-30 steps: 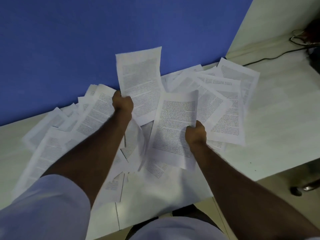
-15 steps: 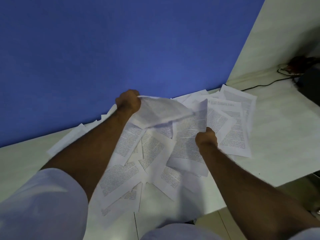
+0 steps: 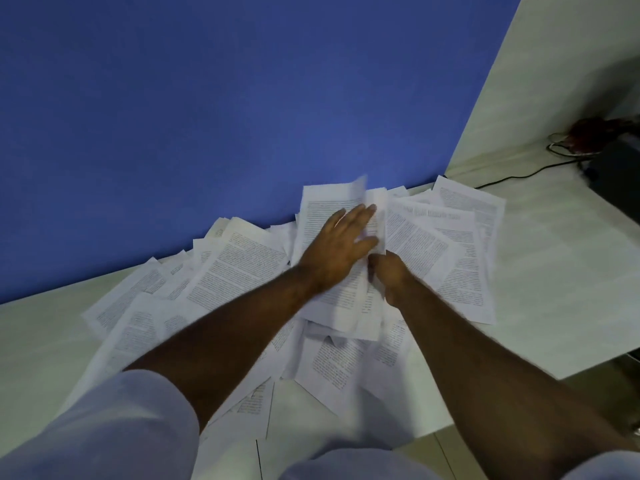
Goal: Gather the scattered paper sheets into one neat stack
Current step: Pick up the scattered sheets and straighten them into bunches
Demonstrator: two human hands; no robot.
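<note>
Now, line by line:
Left hand point(image 3: 337, 249): lies flat on a printed sheet point(image 3: 329, 220) near the far edge of the desk, its fingers point(image 3: 360, 216) straight and slightly spread, pressing the page down and curling round nothing.
Right hand point(image 3: 389, 271): just beside the left hand, almost touching it at the thumb side; its fingers are curled downward into the papers at the edge of that same sheet. They appear to pinch the paper, but the fingertips are hidden, so the grip is not fully clear.
Pressed sheet: its far edge is lifted and blurred against the blue wall point(image 3: 207, 98); the near part lies over other pages.
Paper sheets point(image 3: 235, 268): spread in a loose, overlapping heap across the desk point(image 3: 554, 271), from the left under the left forearm to the right side past the right hand; all printed side up where text can be read, at many angles, not squared into one pile.
Sleeves point(image 3: 114, 431): pale, short, at the bottom of the view on both arms.
Cable point(image 3: 519, 174): dark, runs along the desk at far right toward a dark object point(image 3: 613, 168) in the corner, well apart from the papers.
</note>
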